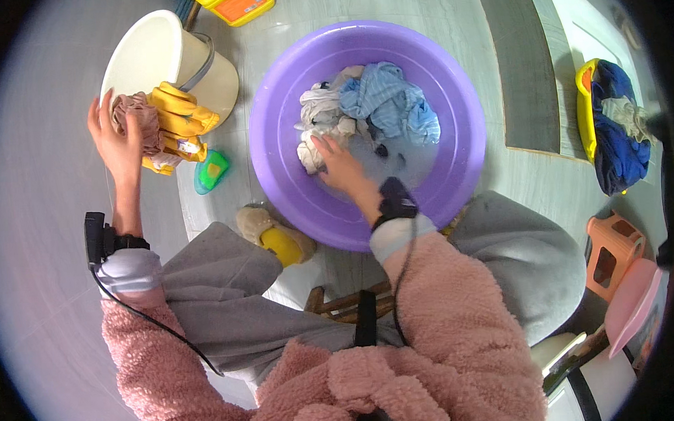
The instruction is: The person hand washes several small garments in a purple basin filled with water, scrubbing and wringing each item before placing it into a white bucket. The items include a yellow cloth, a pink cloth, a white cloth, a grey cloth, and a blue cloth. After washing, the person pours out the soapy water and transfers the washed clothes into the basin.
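Note:
My left hand (117, 143) is at a bunched brown cloth (145, 120), which sits between thumb and fingers; whether it is gripped I cannot tell. Yellow printed garments (180, 113) lie against the brown cloth, in front of a cream bucket (224, 73) with a grey handle. My right hand (343, 167) reaches into a large purple basin (268, 100), fingers apart, its fingertips on a wet off-white cloth (311, 154). Beside that cloth, a light blue striped garment (385, 99) is heaped in cloudy water (409, 161). Small dark cloth pieces show at the water's surface.
A green soap dish (212, 171) lies on the floor between bucket and basin. A yellow jug (237, 4) stands beyond. To the right are a yellow basin (586, 111) with dark blue clothes (619, 150), an orange plastic stool (616, 253) and a pink basin (633, 306).

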The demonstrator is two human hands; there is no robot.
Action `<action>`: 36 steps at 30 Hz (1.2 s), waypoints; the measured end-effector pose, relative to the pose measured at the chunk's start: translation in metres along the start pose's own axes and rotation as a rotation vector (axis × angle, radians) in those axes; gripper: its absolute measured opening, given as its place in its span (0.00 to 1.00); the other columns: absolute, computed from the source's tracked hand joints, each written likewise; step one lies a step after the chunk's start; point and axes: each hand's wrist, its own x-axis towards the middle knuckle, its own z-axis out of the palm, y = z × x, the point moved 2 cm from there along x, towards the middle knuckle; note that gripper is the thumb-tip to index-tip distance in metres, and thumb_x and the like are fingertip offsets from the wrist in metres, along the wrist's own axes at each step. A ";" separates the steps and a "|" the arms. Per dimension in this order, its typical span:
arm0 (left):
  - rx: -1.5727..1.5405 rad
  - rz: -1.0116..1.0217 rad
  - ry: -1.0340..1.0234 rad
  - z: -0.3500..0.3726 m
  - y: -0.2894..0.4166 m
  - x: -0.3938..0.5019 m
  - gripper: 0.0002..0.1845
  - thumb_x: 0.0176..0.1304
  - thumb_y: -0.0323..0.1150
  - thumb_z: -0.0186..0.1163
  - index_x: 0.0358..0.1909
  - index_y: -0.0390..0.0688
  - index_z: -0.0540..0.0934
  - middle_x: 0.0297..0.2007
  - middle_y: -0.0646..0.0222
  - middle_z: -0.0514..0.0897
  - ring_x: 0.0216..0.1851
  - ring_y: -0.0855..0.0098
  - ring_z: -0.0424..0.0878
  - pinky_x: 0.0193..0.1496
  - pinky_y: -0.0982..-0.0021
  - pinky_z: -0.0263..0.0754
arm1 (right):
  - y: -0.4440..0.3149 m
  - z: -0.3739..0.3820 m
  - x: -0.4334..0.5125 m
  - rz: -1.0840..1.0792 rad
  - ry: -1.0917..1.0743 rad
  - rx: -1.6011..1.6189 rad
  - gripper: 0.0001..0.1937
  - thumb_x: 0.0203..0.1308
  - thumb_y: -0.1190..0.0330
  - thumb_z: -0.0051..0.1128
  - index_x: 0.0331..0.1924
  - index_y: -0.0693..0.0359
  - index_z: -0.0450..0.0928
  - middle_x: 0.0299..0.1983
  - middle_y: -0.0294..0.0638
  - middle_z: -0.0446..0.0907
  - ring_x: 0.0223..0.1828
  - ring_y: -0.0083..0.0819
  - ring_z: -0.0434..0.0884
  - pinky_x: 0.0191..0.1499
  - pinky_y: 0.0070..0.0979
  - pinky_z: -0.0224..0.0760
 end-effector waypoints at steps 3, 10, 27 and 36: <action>-0.466 0.171 -0.250 0.026 0.058 -0.026 0.15 0.50 0.23 0.51 0.42 0.37 0.76 0.39 0.55 0.77 0.43 0.55 0.73 0.48 0.60 0.67 | 0.000 0.004 -0.009 0.348 -0.334 -0.061 0.25 0.49 0.71 0.55 0.56 0.57 0.66 0.37 0.53 0.78 0.43 0.51 0.78 0.44 0.43 0.72; -0.650 0.040 -1.181 0.158 0.188 -0.205 0.36 0.53 0.35 0.56 0.65 0.45 0.57 0.61 0.46 0.61 0.59 0.47 0.64 0.61 0.61 0.62 | 0.054 -0.058 -0.005 0.428 -1.103 0.012 0.31 0.45 0.64 0.59 0.59 0.51 0.67 0.42 0.56 0.77 0.48 0.50 0.76 0.45 0.36 0.73; -0.622 -0.643 -0.335 0.226 0.191 -0.171 0.29 0.48 0.31 0.62 0.55 0.43 0.68 0.50 0.53 0.69 0.51 0.50 0.70 0.50 0.59 0.68 | 0.031 -0.058 0.013 0.170 -0.421 -0.187 0.25 0.49 0.66 0.53 0.56 0.48 0.69 0.46 0.46 0.72 0.50 0.49 0.72 0.47 0.41 0.71; -0.330 -0.337 -0.972 0.227 0.204 -0.163 0.31 0.47 0.40 0.66 0.55 0.47 0.68 0.48 0.56 0.68 0.51 0.51 0.68 0.46 0.54 0.71 | 0.037 -0.068 0.080 0.031 -0.235 -0.074 0.19 0.52 0.70 0.51 0.50 0.56 0.72 0.48 0.50 0.74 0.48 0.43 0.76 0.45 0.39 0.72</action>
